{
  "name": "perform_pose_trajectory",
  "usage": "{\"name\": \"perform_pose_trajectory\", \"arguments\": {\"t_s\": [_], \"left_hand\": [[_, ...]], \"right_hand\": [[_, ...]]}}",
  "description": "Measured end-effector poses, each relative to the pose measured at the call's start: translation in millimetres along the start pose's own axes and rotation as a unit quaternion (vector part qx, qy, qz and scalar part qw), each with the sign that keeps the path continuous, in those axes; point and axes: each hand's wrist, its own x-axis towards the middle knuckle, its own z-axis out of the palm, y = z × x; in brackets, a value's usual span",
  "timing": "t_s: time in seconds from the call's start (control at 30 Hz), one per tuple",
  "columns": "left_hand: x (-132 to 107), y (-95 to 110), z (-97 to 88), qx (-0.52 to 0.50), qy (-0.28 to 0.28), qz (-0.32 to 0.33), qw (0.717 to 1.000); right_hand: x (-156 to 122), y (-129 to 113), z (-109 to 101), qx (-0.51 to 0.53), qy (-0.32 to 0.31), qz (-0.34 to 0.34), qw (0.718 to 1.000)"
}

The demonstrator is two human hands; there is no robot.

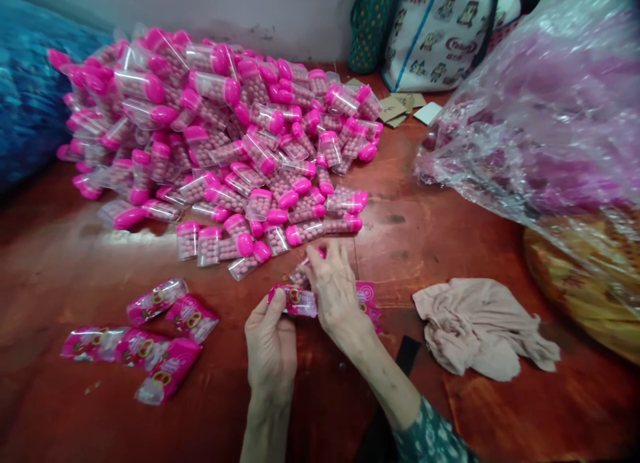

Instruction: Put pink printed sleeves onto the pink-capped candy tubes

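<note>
Counter [450, 229]: a heap of tubes [220, 136] occupies the rear left. A cluster of loose packets [145, 343] lies front left, well apart from the heap. Left hand [270, 346] and right hand [335, 293] are front centre, just before the heap, with one wrapped packet [295, 299] between them, touching both. A cloth [480, 329] lies right of the hands. A plastic sack [545, 116] sits far right; bags [440, 29] stand behind, against the wall.

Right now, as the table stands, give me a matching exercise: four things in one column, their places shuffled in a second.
1 pile of pink-capped vials
2 beige cloth
3 loose wrapped vials
4 single wrapped vial

a pinched by the left hand
b front left of the table
c heaped at the back
d crumpled, right of the right hand

Pairs: 1-c; 2-d; 3-b; 4-a
</note>
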Motion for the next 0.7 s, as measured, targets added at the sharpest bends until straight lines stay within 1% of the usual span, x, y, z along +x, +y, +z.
{"name": "perform_pose_trajectory", "arguments": {"t_s": [0.1, 0.17, 0.23, 0.3, 0.37, 0.4, 0.5, 0.57, 0.63, 0.7], "left_hand": [[1, 4, -2.1, -0.005, 0.012, 0.016, 1.000], [2, 8, -4.1, -0.007, 0.022, 0.030, 0.999], [3, 12, -5.9, -0.008, 0.033, 0.045, 0.998], [3, 14, -6.9, -0.009, 0.040, 0.054, 0.998], [3, 15, -7.0, -0.012, 0.042, 0.052, 0.998], [2, 15, -6.9, -0.014, 0.043, 0.049, 0.998], [0, 17, -6.4, -0.017, 0.048, 0.039, 0.998], [0, 18, -6.7, -0.017, 0.046, 0.041, 0.998], [0, 21, -7.7, -0.018, 0.045, 0.051, 0.998], [1, 22, -9.1, -0.021, 0.049, 0.062, 0.997]], "right_hand": [[-5, -6, 5, 0.051, -0.041, -0.055, 0.996], [-1, -11, 8, 0.082, -0.050, -0.060, 0.994], [6, -17, 8, 0.100, -0.049, -0.033, 0.993], [8, -24, 7, 0.101, -0.048, 0.010, 0.994], [3, -28, 7, 0.089, -0.055, 0.029, 0.994], [-2, -28, 7, 0.079, -0.057, 0.024, 0.995], [-19, -28, 11, 0.049, -0.035, -0.013, 0.998], [-25, -26, 12, 0.053, -0.022, -0.031, 0.998], [-24, -26, 9, 0.079, -0.005, -0.012, 0.997], [-20, -25, 1, 0.110, 0.022, 0.045, 0.993]]}}
